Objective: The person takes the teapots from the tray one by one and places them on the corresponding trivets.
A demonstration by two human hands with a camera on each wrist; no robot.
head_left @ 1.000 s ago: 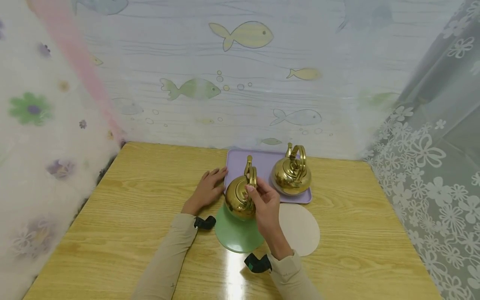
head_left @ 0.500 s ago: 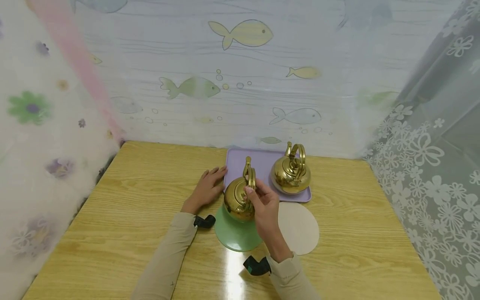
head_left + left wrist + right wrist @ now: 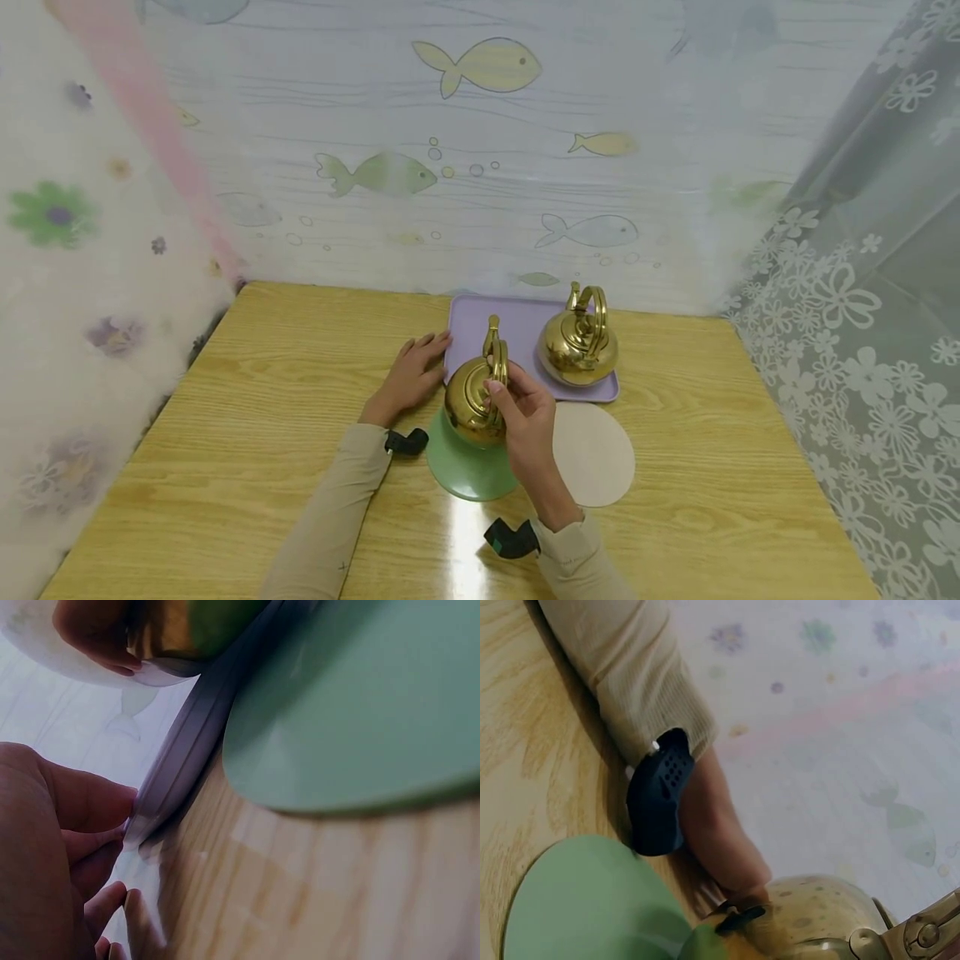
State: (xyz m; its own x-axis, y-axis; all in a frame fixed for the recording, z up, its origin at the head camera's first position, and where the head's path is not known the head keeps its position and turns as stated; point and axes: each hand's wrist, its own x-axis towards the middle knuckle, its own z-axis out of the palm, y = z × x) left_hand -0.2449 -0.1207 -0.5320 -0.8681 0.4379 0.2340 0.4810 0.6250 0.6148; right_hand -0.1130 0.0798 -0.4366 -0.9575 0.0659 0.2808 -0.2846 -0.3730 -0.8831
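My right hand (image 3: 531, 417) grips the arched handle of a shiny gold kettle (image 3: 468, 400). The kettle hangs over the front left of a lavender tray (image 3: 487, 321) and the back of a green round mat (image 3: 472, 475). In the left wrist view, a gap shows between the tray and the kettle (image 3: 169, 634). My left hand (image 3: 408, 375) rests by the tray's left side, its fingertips touching the edge of the tray (image 3: 169, 784). On the tray's right half stands a second gold kettle (image 3: 577, 354), spout pointing away. The right fingers are partly hidden behind the handle.
A cream round mat (image 3: 596, 454) lies right of the green one, in front of the tray. All stand on a wooden table (image 3: 697, 467). A fish-print curtain (image 3: 360, 100) hangs behind it, with floral cloths (image 3: 862, 383) at the sides.
The gripped kettle has come slightly nearer to me, covering a bit more of the green mat. My left hand stays at the tray, and the second kettle has not moved.
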